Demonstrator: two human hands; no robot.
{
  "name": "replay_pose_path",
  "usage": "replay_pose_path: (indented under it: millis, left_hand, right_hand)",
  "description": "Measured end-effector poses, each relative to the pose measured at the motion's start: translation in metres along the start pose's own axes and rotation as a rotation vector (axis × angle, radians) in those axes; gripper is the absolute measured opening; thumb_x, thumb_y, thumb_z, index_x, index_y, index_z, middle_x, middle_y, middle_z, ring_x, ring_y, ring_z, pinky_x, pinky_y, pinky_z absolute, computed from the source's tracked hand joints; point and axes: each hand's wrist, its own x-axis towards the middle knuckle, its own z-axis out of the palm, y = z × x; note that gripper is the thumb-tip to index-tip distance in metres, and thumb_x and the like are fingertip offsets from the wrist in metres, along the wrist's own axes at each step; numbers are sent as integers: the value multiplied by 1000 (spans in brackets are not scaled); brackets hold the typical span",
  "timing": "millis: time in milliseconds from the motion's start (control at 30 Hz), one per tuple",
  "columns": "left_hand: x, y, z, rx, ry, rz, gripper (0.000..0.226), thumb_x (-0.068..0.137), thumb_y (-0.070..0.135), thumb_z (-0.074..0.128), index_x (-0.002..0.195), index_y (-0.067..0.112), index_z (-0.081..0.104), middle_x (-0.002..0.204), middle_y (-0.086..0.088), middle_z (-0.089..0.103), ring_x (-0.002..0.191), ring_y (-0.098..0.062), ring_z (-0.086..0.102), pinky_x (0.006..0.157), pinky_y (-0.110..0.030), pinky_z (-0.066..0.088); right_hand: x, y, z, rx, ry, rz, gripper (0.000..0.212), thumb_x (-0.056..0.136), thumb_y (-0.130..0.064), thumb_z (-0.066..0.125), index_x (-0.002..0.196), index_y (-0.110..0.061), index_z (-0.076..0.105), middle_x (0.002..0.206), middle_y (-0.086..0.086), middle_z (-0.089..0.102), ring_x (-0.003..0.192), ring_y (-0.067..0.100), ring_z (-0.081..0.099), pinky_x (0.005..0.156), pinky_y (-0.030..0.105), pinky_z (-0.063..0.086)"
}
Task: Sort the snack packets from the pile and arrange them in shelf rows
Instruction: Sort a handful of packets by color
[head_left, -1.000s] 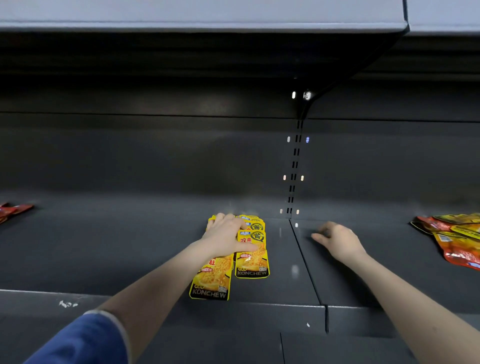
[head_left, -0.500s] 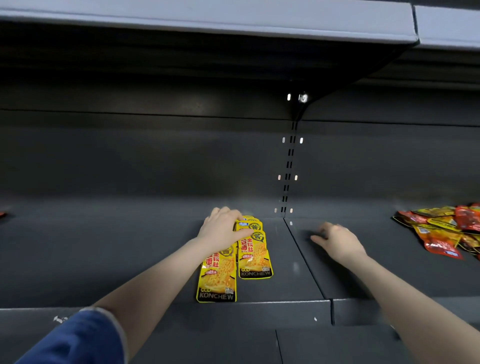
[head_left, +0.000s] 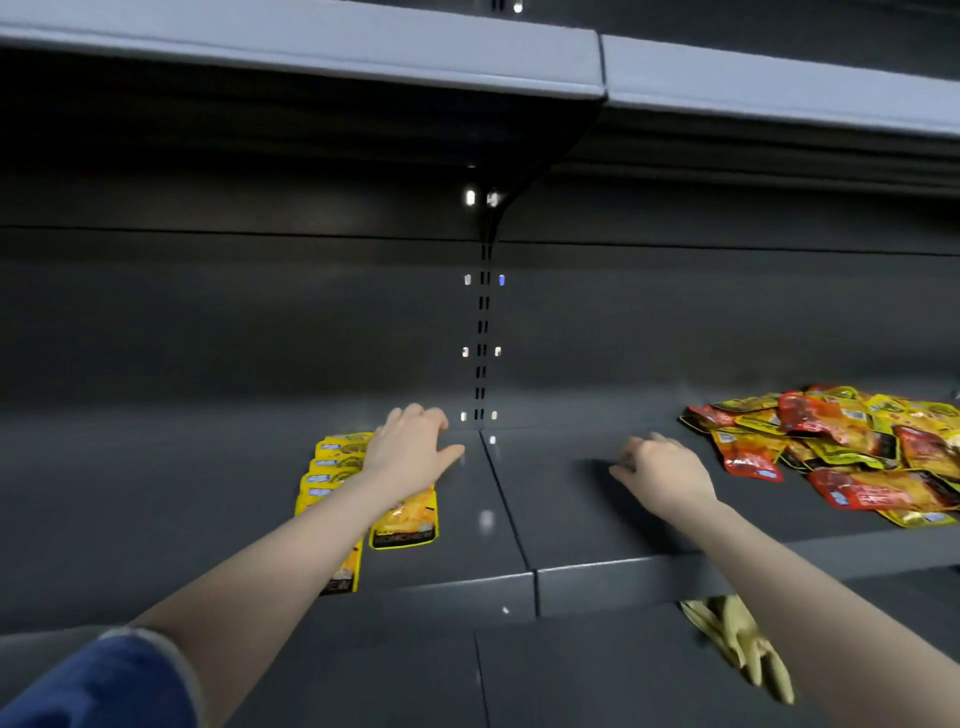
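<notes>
Our left hand (head_left: 410, 453) lies flat, fingers straight and spread, over the far end of the yellow packet rows (head_left: 343, 467) on the dark shelf (head_left: 156, 499). Our right hand (head_left: 665, 470) hovers palm down, fingers loosely curled, holding nothing. The mixed packet pile (head_left: 852, 447) sits near its right. Bare shelf lies between our hands, across the panel seam (head_left: 506, 504).

- A dark grey metal shelf (head_left: 218, 499) ran the width, split by a seam near the middle.
- Two rows of overlapping yellow packets (head_left: 332, 470) lay left of the seam.
- A loose pile of red and yellow packets (head_left: 852, 452) lay far right.
</notes>
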Motion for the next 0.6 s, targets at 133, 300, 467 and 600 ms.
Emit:
replay_pose_path:
  millis: [133,300,467,600]
  left_hand:
    - [5,64,15,-29,20,-23,42,91,46,54,124,20,52,125,-6,49,123,-26,40,98,-35,37]
    - [9,156,44,-70,-27,-64,43,92,45,53,125,18,51,130,-7,47,125,-26,39,101,-36,34]
    - [22,222,61,-71,-62,-55,43,93,45,52,127,18,50,131,-6,47,124,-25,40,100,-36,36]
    - [40,255,72,-79,-83,-38,45,93,45,51,128,18,50,131,-6,47,124,-25,40,103,-36,36]
  right_hand:
    - [6,62,-10,-27,84,-40,31,91,-39,53,108,-15,62,110,9,60,108,29,54,84,31,44]
    - [13,148,-24,-67,133,-78,32,92,-40,52,114,-19,60,118,8,58,113,28,52,91,33,40]
    - [21,218,-30,-71,145,-26,34,92,-42,50,116,-20,60,116,7,58,113,27,50,92,35,41]
    - [30,256,-27,-65,163,6,36,92,-43,50,118,-20,59,115,8,59,113,28,51,91,36,41]
